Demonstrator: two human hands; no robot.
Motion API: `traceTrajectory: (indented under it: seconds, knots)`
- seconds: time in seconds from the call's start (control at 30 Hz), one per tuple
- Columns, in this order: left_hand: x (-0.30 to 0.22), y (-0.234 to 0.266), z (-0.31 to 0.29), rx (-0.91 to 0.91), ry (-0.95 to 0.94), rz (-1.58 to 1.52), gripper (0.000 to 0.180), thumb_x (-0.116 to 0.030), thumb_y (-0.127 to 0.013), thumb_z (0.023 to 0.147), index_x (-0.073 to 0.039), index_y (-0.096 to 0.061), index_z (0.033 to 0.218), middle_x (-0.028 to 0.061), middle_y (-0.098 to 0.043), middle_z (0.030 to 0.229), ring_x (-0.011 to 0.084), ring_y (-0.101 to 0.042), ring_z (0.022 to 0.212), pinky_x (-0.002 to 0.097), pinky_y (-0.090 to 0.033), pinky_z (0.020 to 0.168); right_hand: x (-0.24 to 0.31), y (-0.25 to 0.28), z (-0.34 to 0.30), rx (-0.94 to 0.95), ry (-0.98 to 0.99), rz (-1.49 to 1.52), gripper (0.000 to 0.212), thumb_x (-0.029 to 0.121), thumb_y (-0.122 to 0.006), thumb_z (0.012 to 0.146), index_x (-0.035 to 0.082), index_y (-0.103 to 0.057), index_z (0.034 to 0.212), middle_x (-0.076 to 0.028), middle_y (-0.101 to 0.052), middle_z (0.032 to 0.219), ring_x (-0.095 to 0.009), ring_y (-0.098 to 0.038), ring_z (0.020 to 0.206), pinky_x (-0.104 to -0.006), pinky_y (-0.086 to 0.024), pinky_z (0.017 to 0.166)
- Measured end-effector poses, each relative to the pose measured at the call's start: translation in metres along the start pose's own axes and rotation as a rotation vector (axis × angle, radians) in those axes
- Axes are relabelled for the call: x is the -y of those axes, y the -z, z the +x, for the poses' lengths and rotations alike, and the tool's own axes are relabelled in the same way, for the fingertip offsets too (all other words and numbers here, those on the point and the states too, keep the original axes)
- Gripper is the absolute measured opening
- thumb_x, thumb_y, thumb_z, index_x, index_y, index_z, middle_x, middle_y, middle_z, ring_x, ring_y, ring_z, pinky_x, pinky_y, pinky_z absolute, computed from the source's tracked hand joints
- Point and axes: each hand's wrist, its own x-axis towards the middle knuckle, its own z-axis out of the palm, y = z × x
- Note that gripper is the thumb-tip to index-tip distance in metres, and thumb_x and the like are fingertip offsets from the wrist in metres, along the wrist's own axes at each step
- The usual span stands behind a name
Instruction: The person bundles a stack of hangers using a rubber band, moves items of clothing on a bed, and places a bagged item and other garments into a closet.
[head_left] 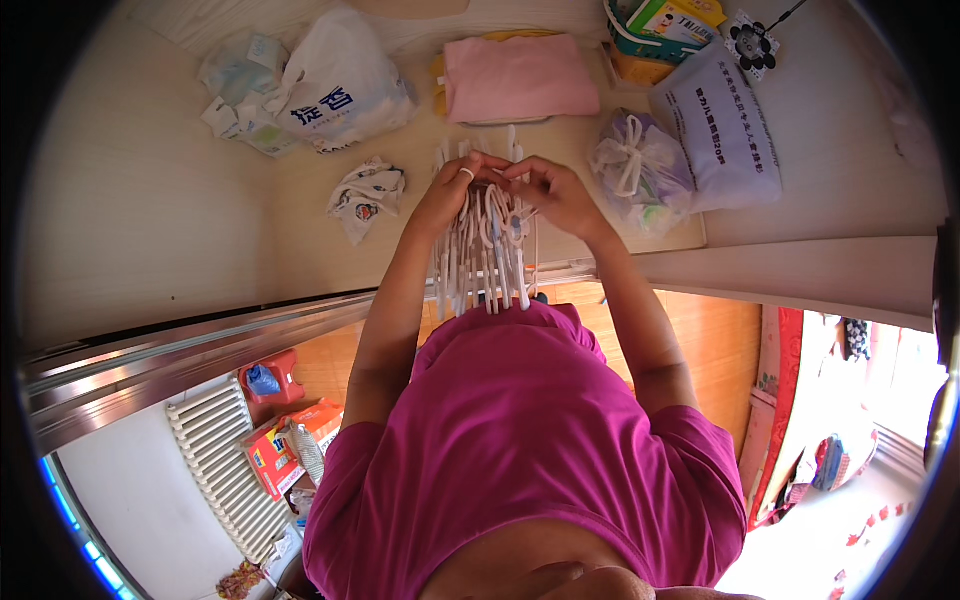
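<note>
A bunch of white and pale pink plastic clothes hangers [485,250] stands at the front edge of the shelf, right before my body. My left hand [445,198], with a ring on one finger, is closed around the upper part of the bunch from the left. From the right, my right hand [562,197] has its thumb and fingers bent together at the hangers' top. The fingertips of both hands meet there and partly hide the hooks. A crumpled white printed cloth or bag [368,200] lies to the left of my left hand.
Behind the hangers lies a folded pink cloth [520,80]. A white plastic bag [340,85] is at the back left. On the right are a knotted clear bag [640,170], a pale lilac packet [720,130] and a green basket [640,40]. A metal rail [200,345] edges the shelf.
</note>
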Motion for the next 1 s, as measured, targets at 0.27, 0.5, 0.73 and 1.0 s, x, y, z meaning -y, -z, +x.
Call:
traceTrajectory:
  seconds: [0.27,0.5,0.73,1.0]
  knots:
    - [-0.010,-0.004,0.002,0.063,0.122,0.005,0.024,-0.025,-0.051,0.103,-0.005,-0.057,0.114,0.0130,-0.072,0.093,0.0145,-0.068,0.081,0.0260,-0.054,0.073,0.018,0.016,0.024,-0.052,-0.018,0.516,0.033,0.010,-0.059,0.089,0.006,-0.061,0.122,0.005,-0.049,0.082,-0.005,-0.049,0.073,-0.0228,-0.045,0.067]
    - [-0.007,0.004,0.005,0.129,0.058,0.034,0.020,-0.018,-0.054,0.100,-0.007,-0.051,0.117,0.0129,-0.070,0.096,0.0162,-0.068,0.092,0.0285,-0.052,0.082,0.045,0.007,0.042,0.170,0.171,-0.110,0.041,-0.008,-0.059,0.078,0.009,-0.062,0.115,-0.004,-0.050,0.104,-0.013,-0.056,0.085,-0.0257,-0.048,0.072]
    - [-0.014,0.008,-0.002,0.059,0.093,-0.085,0.012,-0.016,-0.053,0.100,-0.007,-0.049,0.107,0.0123,-0.070,0.093,0.0175,-0.068,0.091,0.0304,-0.051,0.085,0.030,-0.004,0.037,-0.023,0.457,-0.569,0.043,-0.011,-0.058,0.073,0.015,-0.066,0.107,-0.010,-0.048,0.110,-0.028,-0.061,0.092,-0.0361,-0.052,0.076]
    - [-0.012,0.016,-0.004,0.047,0.160,-0.251,0.010,-0.014,-0.055,0.097,-0.006,-0.050,0.096,0.0127,-0.070,0.091,0.0220,-0.070,0.090,0.0322,-0.053,0.084,0.028,0.002,0.042,0.190,0.143,-0.160,0.039,-0.009,-0.058,0.078,0.007,-0.063,0.112,-0.006,-0.054,0.109,-0.014,-0.059,0.088,-0.0271,-0.048,0.069]
